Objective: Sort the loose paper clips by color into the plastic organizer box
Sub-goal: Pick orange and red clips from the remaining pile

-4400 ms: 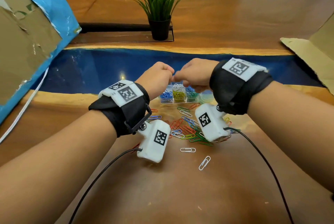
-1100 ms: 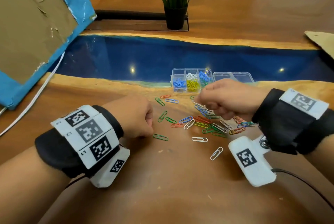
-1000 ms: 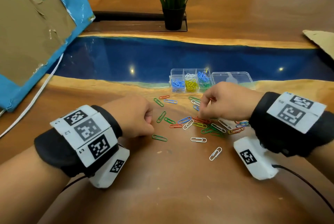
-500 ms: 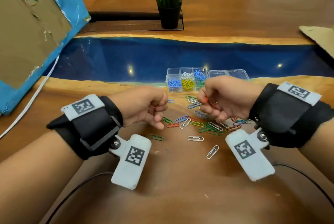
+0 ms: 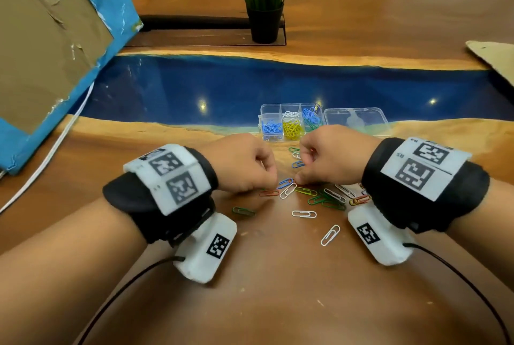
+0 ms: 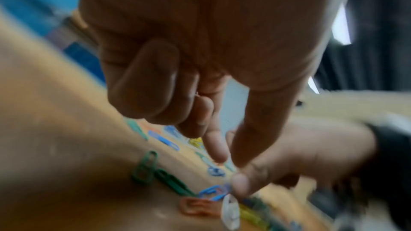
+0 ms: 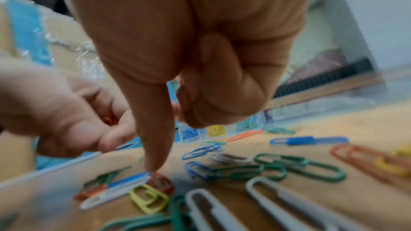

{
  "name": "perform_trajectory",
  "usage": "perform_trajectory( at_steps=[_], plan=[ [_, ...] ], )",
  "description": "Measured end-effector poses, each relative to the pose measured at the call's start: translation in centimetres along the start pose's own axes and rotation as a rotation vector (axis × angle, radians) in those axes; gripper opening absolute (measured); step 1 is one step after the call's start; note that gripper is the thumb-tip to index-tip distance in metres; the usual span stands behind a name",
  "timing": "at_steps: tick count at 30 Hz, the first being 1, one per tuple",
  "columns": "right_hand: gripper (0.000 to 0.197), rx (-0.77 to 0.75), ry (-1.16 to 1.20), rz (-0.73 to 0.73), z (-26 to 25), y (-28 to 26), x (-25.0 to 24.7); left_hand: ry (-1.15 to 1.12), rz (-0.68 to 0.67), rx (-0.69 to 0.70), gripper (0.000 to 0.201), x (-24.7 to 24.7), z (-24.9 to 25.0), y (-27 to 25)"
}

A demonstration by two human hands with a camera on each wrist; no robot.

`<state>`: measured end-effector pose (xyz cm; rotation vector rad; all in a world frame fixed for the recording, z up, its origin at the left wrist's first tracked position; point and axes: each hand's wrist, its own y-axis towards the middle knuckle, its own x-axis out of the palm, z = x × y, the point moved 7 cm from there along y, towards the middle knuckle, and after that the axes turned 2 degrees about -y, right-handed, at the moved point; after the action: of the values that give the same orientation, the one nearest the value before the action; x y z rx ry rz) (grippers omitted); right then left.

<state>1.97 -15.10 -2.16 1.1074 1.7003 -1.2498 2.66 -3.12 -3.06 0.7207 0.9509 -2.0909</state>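
Observation:
Loose paper clips in several colors lie scattered on the wooden table. Behind them stands the clear organizer box, with blue, yellow, white and green clips in its compartments. My left hand hovers low over the pile with curled fingers, and something red-orange shows inside them. My right hand has most fingers curled, a bit of red showing among them. One straight finger presses on a blue clip next to a red clip and a white clip.
The box's clear lid lies open to its right. A potted plant stands at the back. A blue-edged cardboard panel leans at the left, and another cardboard piece is at the right. Black cables trail from both wrist cameras.
Both hands have dropped from just above the pile onto it and moved closer together. My right finger has come down on the blue clip. My left wrist has rolled, tags now up.

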Motion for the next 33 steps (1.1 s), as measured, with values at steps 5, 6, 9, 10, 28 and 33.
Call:
perform_trajectory(
  at_steps=[5,6,9,10,28,33],
  plan=[
    [0.015,0.001,-0.101,-0.019,-0.7,-0.1,0.2,0.375,0.020,0.074,0.004,0.7,2.0,0.1],
    [0.014,-0.007,-0.123,0.001,-0.9,-0.2,0.1,0.408,0.023,0.077,0.004,0.8,2.2,0.2],
    [0.019,-0.028,-0.178,0.016,-1.0,-0.2,0.4,0.468,0.031,0.087,0.007,0.9,2.6,0.2],
    [0.018,-0.027,-0.190,0.001,-1.1,-0.3,0.6,0.475,0.023,0.086,0.006,1.0,2.6,0.2],
    [0.017,0.275,1.157,-0.164,1.3,4.4,-2.0,-0.907,0.058,-0.174,0.018,-3.1,-1.1,3.9],
    [0.032,0.310,1.148,-0.128,0.6,6.5,-3.3,-0.950,0.129,-0.229,0.021,-5.0,0.2,5.3]
  ],
)
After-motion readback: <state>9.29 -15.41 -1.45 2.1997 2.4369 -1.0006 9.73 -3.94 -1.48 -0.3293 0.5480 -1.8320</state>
